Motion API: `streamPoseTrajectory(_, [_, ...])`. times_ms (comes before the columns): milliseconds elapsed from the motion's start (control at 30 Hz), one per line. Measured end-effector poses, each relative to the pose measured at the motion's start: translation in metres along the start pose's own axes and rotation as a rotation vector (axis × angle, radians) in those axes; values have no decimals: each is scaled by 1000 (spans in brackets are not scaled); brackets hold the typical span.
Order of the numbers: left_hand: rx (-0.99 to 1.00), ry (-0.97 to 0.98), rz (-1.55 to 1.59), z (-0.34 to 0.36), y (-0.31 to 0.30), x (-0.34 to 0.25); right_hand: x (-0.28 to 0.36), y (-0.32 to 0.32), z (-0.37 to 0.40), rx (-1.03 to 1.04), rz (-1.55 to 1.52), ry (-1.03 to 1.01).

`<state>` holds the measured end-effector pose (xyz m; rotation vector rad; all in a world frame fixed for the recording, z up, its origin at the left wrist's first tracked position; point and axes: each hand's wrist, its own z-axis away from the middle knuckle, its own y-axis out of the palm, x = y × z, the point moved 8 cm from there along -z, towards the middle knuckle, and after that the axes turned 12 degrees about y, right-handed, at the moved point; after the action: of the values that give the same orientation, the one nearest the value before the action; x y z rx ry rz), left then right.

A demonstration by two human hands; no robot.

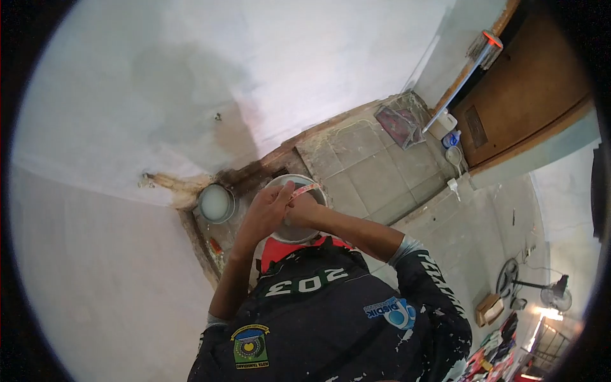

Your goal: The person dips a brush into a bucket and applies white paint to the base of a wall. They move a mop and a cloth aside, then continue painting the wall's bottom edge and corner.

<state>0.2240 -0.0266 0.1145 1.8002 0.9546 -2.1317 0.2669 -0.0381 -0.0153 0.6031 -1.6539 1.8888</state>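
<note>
The tiled floor (369,165) bears a metal bowl (275,183). A white pot (216,204) sits at its nine o'clock, with a plastic bag (398,124) and bottles (450,140) at two o'clock.

only one view here, fisheye head cam tilted steeply down over the wearer's chest (305,305); left hand (266,213) and right hand (303,214) close, mid-frame; tiled floor (369,167) beyond

Dull metal, matt walls, smeared tiles

The round bowl (291,233) is smooth grey metal with a soft shine. The thin pink strip (307,188) looks glossy. The floor (369,165) tiles are matt grey with white smears. The wall (191,76) is matt white, rough and brown near the bottom. The door (528,89) is brown wood. The shirt (331,318) is dark cloth with white splashes.
</note>
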Motion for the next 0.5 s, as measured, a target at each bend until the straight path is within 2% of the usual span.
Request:
streamPoseTrajectory(33, [17,0,-17,-4,2,-5,-5,-4,2,76,56,69])
streamPoseTrajectory(67, [34,-3,-33,-8,5,-7,-9,-8,3,68,52,78])
streamPoseTrajectory(267, [120,7,-39,-44,24,-6,-72,2,-13,-112,192,154])
streamPoseTrajectory(333, [140,40,-3,-61,33,0,-79,-10,-11,-219,124,45])
streamPoseTrajectory(400, [163,68,45,-78,45,1,-101,-15,-10,-211,111,101])
streamPoseTrajectory(500, [151,-9,116,-114,55,5,-143,-9,-25,-251,140,156])
